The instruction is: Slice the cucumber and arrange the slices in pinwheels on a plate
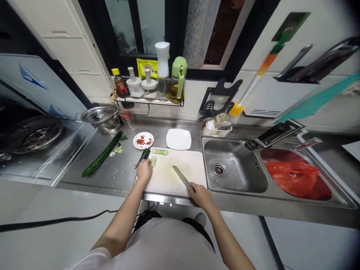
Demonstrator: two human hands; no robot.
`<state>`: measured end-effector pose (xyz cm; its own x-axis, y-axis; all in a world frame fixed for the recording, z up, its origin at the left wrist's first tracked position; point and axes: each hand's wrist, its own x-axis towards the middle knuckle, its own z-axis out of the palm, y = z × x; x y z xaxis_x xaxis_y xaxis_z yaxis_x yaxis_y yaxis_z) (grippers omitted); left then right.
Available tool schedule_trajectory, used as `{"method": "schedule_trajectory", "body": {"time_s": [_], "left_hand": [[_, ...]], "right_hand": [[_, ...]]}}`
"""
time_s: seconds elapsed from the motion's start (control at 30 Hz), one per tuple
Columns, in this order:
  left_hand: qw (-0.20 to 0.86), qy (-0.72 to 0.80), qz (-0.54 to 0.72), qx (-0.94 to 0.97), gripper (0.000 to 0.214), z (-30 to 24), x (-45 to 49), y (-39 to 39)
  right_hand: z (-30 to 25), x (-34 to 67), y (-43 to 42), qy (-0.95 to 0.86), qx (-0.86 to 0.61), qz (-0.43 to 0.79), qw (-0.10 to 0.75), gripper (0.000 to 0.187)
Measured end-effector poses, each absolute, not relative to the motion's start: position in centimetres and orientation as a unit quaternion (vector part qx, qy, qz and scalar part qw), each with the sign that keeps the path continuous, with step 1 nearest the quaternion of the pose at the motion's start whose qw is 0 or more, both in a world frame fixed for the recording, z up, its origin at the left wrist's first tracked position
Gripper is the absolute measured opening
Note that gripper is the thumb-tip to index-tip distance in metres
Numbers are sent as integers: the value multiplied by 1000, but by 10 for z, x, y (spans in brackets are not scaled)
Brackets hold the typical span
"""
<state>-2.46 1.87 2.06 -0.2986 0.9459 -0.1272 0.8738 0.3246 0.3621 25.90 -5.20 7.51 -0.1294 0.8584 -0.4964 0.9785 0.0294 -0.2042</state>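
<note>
My right hand [201,195] is closed around the handle of a kitchen knife [180,175], its blade angled to the upper left over the white cutting board [174,185]. At the board's left edge, my left hand [144,170] has its fingers curled in, and what they hold is hidden. Beside its fingertips are a few cucumber slices [153,161] and a dark green cucumber piece [144,155]. A row of overlapping cucumber slices [160,152] lies along the top left of the board.
A whole cucumber [102,155] and scraps [118,149] lie on the steel counter to the left. Behind the board stand a plate of chopped red pieces [143,135] and a white square plate [178,145]. The sink [239,183] adjoins on the right; a lidded pot [105,127] stands back left.
</note>
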Motion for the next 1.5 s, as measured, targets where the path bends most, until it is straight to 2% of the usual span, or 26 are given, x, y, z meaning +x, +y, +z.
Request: {"method": "schedule_trajectory", "body": {"time_s": [0.3, 0.57, 1.03, 1.33, 1.5], "left_hand": [[167, 756, 148, 615, 28, 27, -2, 44], [169, 743, 109, 639, 44, 23, 29, 78], [195, 755, 148, 608, 23, 21, 35, 92], [325, 743, 198, 550, 23, 18, 33, 69], [318, 728, 155, 587, 25, 12, 31, 53]], "right_hand": [[75, 257, -50, 692, 660, -262, 131, 30], [75, 257, -50, 686, 662, -272, 133, 31], [72, 260, -50, 689, 660, -278, 113, 29], [79, 257, -49, 688, 663, -267, 126, 27], [73, 254, -52, 699, 659, -247, 130, 30]]}}
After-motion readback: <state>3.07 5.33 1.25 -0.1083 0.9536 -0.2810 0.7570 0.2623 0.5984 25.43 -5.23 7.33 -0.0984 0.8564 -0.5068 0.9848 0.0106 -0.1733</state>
